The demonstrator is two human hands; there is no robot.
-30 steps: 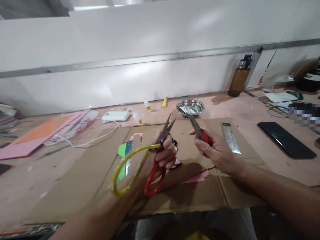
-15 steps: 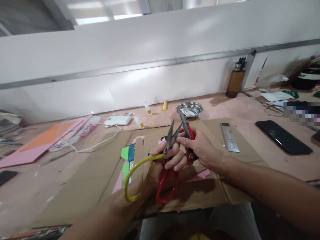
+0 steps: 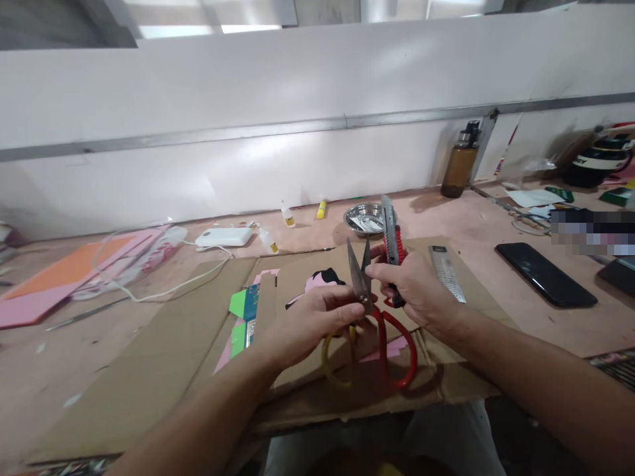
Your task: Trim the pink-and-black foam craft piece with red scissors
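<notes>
My left hand (image 3: 330, 314) is closed around the pivot area of a pair of scissors (image 3: 360, 281). Its blades point up and stand slightly apart; one handle loop is red, the other yellow. My right hand (image 3: 411, 284) grips a red and black utility knife (image 3: 393, 241) with its blade upward, and its fingertips touch or nearly touch the scissor blades. Below the hands lies a brown cardboard sheet (image 3: 163, 370). On it, partly hidden by my left hand, is a pink and black cutout (image 3: 325, 277), with blue and green pieces (image 3: 243, 311) to its left.
A metal ruler (image 3: 445, 272) lies right of my hands, a black phone (image 3: 546, 274) beyond it. Behind stand a steel bowl (image 3: 354, 225), small glue bottles (image 3: 288, 215) and an amber bottle (image 3: 459, 168). Left are a white power bank (image 3: 223, 237), tweezers (image 3: 86, 314) and foam sheets (image 3: 74, 271).
The scissors have turned in my left hand, so the red loop now lies to the right of the yellow one. The knife points more upright, and the camera view has shifted slightly.
</notes>
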